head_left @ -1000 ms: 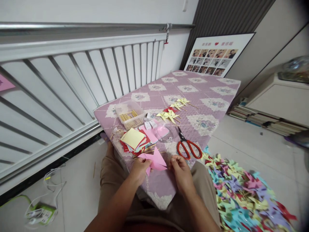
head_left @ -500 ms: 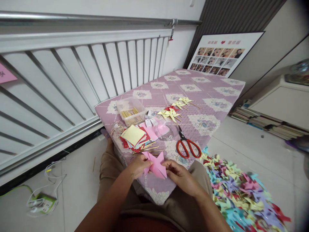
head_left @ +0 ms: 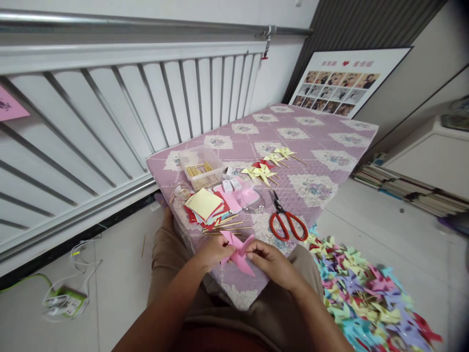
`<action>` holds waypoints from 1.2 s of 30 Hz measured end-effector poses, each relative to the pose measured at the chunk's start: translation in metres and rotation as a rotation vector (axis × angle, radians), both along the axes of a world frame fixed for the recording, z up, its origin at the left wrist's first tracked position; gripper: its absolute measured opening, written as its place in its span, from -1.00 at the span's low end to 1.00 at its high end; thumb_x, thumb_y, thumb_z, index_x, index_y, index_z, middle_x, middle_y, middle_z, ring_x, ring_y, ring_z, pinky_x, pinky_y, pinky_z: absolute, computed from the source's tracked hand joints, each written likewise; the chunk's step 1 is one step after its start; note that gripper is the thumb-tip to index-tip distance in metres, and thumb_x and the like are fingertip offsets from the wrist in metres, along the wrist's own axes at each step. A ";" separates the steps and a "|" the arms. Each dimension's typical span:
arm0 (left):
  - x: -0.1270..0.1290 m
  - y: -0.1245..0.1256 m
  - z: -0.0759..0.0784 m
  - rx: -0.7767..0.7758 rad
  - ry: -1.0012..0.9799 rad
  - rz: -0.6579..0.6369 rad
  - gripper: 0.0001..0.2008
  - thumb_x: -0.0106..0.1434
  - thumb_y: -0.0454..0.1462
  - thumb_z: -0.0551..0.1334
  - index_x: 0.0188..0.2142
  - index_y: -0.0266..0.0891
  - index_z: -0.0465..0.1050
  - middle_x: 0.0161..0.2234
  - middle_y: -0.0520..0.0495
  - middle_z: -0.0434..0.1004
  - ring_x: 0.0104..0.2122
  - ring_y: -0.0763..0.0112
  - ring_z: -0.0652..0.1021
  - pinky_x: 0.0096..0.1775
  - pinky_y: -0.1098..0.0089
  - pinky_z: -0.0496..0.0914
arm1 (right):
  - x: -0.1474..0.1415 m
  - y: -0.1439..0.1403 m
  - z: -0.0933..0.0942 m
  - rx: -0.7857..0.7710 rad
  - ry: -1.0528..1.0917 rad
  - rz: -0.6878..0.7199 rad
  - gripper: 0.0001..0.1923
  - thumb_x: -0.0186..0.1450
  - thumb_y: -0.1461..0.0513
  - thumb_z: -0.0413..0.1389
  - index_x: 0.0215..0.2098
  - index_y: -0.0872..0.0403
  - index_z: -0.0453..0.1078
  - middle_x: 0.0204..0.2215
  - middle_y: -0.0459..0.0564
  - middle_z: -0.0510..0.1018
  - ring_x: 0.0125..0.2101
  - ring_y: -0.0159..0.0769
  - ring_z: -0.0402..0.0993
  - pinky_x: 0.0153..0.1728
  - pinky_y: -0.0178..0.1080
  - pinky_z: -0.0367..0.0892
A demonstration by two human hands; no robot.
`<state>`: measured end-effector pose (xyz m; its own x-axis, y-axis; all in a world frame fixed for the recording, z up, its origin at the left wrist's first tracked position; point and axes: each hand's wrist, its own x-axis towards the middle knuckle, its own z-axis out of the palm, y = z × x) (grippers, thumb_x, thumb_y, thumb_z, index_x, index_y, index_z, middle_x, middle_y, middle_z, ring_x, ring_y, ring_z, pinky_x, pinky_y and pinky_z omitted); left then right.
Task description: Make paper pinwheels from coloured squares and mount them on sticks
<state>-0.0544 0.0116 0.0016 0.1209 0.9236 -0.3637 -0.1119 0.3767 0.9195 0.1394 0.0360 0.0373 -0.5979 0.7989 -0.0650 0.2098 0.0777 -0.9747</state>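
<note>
Between my two hands, above the near corner of the cloth-covered table, is a pink paper pinwheel with its blades partly folded. My left hand pinches it near the centre from the left. From the right, the thumb and fingers of my right hand close on one of its blades. Just beyond lie several thin wooden sticks and a stack of coloured paper squares, yellow on top. Red-handled scissors rest to the right, blades pointing away.
A clear plastic box holds short sticks. Near it stand a clear round dish and small white boxes. Finished yellow pinwheels lie farther back. Many colourful pinwheels are heaped on the floor at right. A radiator lines the wall.
My right fingers have drawn a blade of the pink pinwheel inward toward its centre. My left hand keeps its pinch. The view has shifted slightly.
</note>
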 end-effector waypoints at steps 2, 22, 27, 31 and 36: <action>0.001 0.000 0.001 0.011 0.048 0.002 -0.88 -0.03 -0.33 0.24 -0.45 -0.19 0.55 -0.58 0.02 0.51 -0.62 0.44 0.39 -0.54 0.47 0.21 | -0.004 -0.001 -0.002 0.017 -0.013 -0.014 -0.76 0.28 0.09 0.11 -0.42 0.06 0.47 -0.46 -0.07 0.51 -0.42 -0.28 0.38 -0.36 -0.29 0.31; 0.006 -0.001 0.009 -0.038 0.075 0.040 -0.90 -0.04 -0.34 0.27 -0.46 -0.20 0.55 -0.65 0.04 0.45 -0.68 0.48 0.33 -0.60 0.49 0.15 | -0.026 0.000 -0.010 0.155 -0.215 -0.259 -0.80 0.13 0.16 0.17 -0.60 0.05 0.34 -0.67 -0.22 0.35 -0.61 -0.38 0.21 -0.55 -0.34 0.11; 0.006 0.000 0.006 -0.037 0.067 0.041 -0.91 -0.05 -0.33 0.26 -0.49 -0.19 0.55 -0.62 0.02 0.49 -0.66 0.46 0.35 -0.57 0.47 0.18 | -0.027 0.001 -0.012 0.162 -0.206 -0.273 -0.81 0.12 0.19 0.17 -0.61 0.05 0.34 -0.67 -0.22 0.35 -0.61 -0.39 0.21 -0.55 -0.34 0.10; 0.006 0.000 0.002 -0.040 0.071 0.045 -0.88 -0.05 -0.33 0.25 -0.47 -0.18 0.54 -0.62 0.02 0.48 -0.65 0.43 0.37 -0.56 0.46 0.18 | -0.028 0.000 -0.016 0.156 -0.214 -0.292 -0.83 0.12 0.20 0.15 -0.60 0.04 0.32 -0.67 -0.22 0.34 -0.61 -0.40 0.20 -0.55 -0.34 0.10; 0.005 0.000 0.001 -0.032 0.089 0.042 -0.87 -0.05 -0.33 0.24 -0.45 -0.18 0.54 -0.61 0.02 0.49 -0.64 0.41 0.39 -0.54 0.44 0.23 | -0.031 -0.002 -0.018 0.143 -0.183 -0.310 -0.86 0.11 0.21 0.13 -0.58 0.03 0.28 -0.65 -0.22 0.34 -0.60 -0.39 0.22 -0.53 -0.33 0.13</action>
<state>-0.0491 0.0116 0.0027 0.0479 0.9150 -0.4005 -0.0468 0.4026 0.9142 0.1084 0.0345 0.0198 -0.3155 0.9486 -0.0234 0.4139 0.1154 -0.9030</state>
